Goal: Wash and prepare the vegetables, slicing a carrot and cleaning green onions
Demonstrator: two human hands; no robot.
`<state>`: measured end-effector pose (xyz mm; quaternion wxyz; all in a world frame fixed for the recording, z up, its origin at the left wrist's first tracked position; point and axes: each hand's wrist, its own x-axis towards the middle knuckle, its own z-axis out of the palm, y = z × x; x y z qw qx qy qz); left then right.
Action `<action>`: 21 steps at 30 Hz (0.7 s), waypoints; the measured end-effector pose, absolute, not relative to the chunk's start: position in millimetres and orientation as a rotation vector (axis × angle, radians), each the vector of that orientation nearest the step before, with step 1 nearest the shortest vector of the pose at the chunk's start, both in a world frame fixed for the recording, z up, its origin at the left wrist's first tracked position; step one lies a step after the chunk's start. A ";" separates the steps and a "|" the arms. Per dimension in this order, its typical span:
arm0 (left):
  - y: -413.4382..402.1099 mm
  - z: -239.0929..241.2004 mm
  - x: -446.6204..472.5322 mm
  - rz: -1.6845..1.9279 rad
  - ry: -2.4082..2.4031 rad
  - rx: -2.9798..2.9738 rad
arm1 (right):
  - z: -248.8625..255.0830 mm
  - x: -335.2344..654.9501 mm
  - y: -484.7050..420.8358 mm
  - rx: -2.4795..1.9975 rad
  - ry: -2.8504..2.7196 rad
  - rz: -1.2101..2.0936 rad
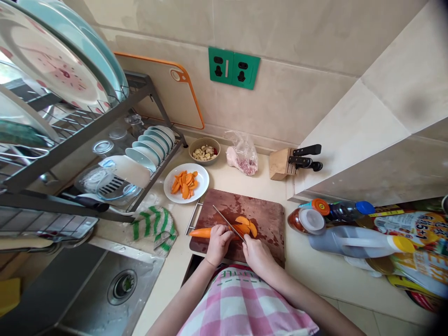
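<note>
A wet dark wooden cutting board (262, 210) lies on the counter in front of me. On it, my left hand (217, 242) is closed over a carrot (200, 232), whose thin end sticks out to the left. My right hand (257, 254) grips a knife (228, 223); its blade runs up and left, edge against the carrot beside my left fingers. Several cut carrot slices (245, 225) lie just right of the blade. A white plate (201, 189) behind the board holds more carrot slices (185, 182).
A bowl of pale pieces (205, 151), a plastic bag of raw meat (241, 156) and a knife block (282, 163) stand along the wall. Bottles (350, 240) and packets crowd the right. Dish rack (105, 140), striped cloth (154, 224) and sink (115, 284) lie left.
</note>
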<state>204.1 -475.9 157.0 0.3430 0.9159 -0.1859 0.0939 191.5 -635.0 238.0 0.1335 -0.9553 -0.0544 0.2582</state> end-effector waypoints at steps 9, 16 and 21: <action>-474.3 157.1 205.1 0.245 -0.486 2.355 | 247.0 196.1 -640.5 -2.707 -0.163 0.755; -473.5 153.9 204.5 0.237 -0.488 2.387 | 238.3 195.8 -627.5 -2.743 -0.128 0.783; -472.2 155.6 205.0 0.236 -0.512 2.360 | 237.6 200.8 -628.6 -2.729 -0.131 0.758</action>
